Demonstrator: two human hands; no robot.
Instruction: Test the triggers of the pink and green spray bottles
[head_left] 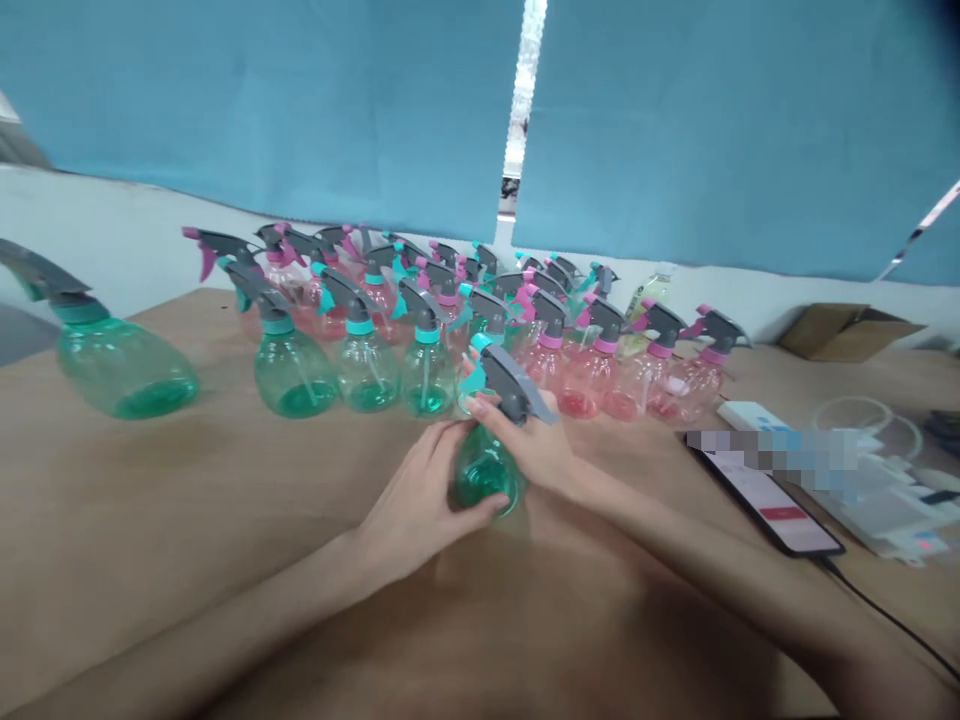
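A green spray bottle (487,470) with a grey and teal spray head is between my two hands at the middle of the table. My left hand (424,500) is wrapped round the lower left side of its body, thumb across the front. Round the neck, just under the spray head, my right hand (536,445) grips the same bottle. The bottle tilts slightly. Close behind it stand rows of spray bottles, among them a green one (427,375) and a pink one (585,380). Another green bottle (124,365) stands apart at the far left.
On the right of the brown table (187,540) lie a phone (772,500) with a cable, a white power strip (757,418) and a clear plastic bag (892,500). A folded cardboard piece (847,332) sits at the back right. A blue curtain (300,110) hangs behind.
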